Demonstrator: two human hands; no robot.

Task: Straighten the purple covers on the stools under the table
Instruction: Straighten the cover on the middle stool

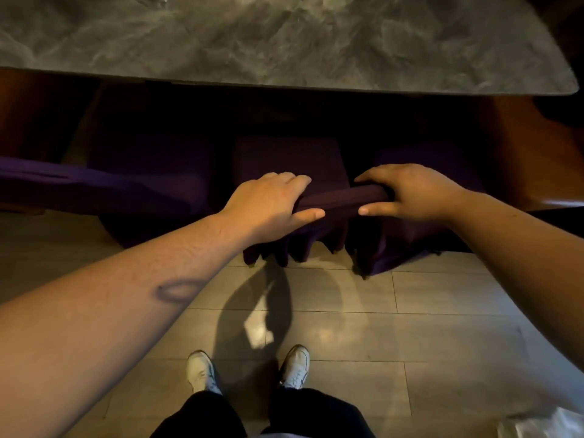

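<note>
Three stools in dark purple covers stand in shadow under the table. On the middle stool (289, 156), the cover's near edge (343, 199) is bunched into a fold. My left hand (271, 205) grips that fold at its left end, thumb underneath. At the fold's right end, my right hand (410, 192) grips it the same way. The cover's skirt (297, 245) hangs in pleats to the floor. A left stool (151, 172) and a right stool (420, 235) flank it, their tops mostly lost in the dark.
The grey marble tabletop (284, 42) overhangs the stools, its near edge above my hands. A purple-covered seat (47, 181) stretches off to the far left. Pale floor tiles (395, 327) lie in front. My two white shoes (246, 368) stand just behind the middle stool.
</note>
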